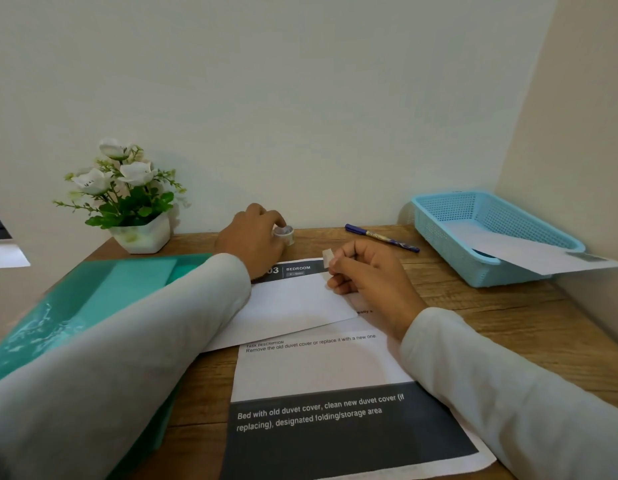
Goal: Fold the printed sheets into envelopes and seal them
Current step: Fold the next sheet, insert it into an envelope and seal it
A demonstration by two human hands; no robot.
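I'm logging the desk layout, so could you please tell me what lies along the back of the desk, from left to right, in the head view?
Along the back: flower pot → tape roll, gripped by the left hand → pen → basket.

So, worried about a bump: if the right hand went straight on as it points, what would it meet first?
Probably the left hand, which grips the tape roll: the right hand, pinching a tape strip, points toward it. Depth is unclear.
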